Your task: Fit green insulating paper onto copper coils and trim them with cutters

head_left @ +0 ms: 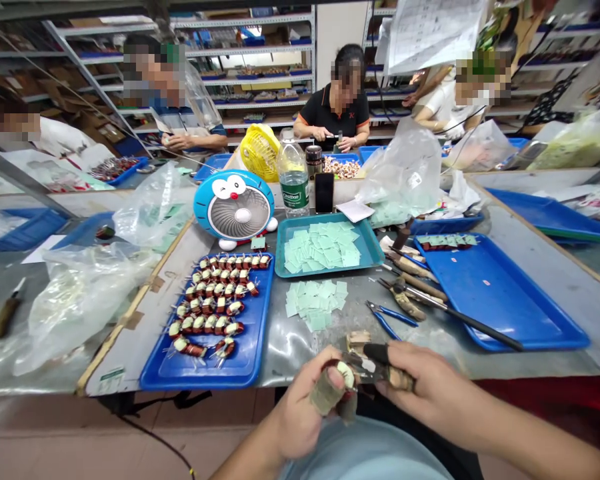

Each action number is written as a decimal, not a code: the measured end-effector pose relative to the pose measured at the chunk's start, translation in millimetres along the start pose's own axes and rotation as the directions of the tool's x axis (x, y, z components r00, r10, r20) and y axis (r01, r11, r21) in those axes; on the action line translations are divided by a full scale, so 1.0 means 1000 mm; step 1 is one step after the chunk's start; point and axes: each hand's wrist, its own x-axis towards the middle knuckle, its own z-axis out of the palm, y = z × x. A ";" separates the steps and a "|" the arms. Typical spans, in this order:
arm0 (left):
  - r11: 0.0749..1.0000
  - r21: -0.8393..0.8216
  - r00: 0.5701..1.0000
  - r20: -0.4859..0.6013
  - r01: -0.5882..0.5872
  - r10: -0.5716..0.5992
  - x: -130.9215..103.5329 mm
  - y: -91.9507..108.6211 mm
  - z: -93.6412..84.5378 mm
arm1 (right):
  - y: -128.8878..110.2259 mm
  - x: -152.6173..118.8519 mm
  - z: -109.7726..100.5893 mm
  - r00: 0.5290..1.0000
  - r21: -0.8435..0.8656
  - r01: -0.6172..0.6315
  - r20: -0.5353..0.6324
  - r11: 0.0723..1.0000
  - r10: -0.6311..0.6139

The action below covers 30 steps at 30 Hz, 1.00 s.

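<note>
Room: loaded shelves ran along the back; a person in black worked opposite.
Bench: grey metal top, fan and bottle at the far side.
Left tray: blue tray, rows of tray coils, leads sticking out.
Squares: green squares heaped in the teal tray, loose pile on the metal just nearer me.
Right side: blue pliers lay beside other hand tools; the right tray held a short row at its far left corner.
Left hand: the left hand was closed round a coil, cream face showing, fingers wrapped.
Right hand: the right hand gripped a dark metal tool; type I couldn't make out.
Hands: close together off the bench's near edge, coil and tool between them. Contact point hidden from me.
Handling, my judgement: the left needed to pin the coil so it couldn't twist, thumb clear of the metal; the right, short even pressure, no levering. Rushing risked nicked winding or bent leads. I'd have turned the coil for a clearer view.
</note>
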 end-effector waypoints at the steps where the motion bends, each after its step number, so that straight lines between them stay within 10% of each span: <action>1: 0.999 -0.032 1.000 0.007 -0.018 0.018 0.001 -0.001 0.000 | -0.003 0.002 0.004 1.000 0.020 -0.004 -0.005 1.000 0.004; 18: 0.983 -0.150 0.992 0.046 -0.108 0.116 0.018 -0.004 0.000 | 0.005 0.006 0.004 0.989 -0.214 0.046 -0.128 0.976 -0.075; 27: 0.909 -0.394 0.989 -0.102 -0.136 0.103 0.014 -0.012 0.014 | 0.008 0.023 0.018 0.804 -0.511 0.061 -0.484 0.857 -0.345; 30: 0.975 -0.189 0.991 -0.081 -0.117 0.104 0.007 -0.006 0.002 | 0.002 0.022 0.026 0.884 -0.445 0.064 -0.389 0.893 -0.258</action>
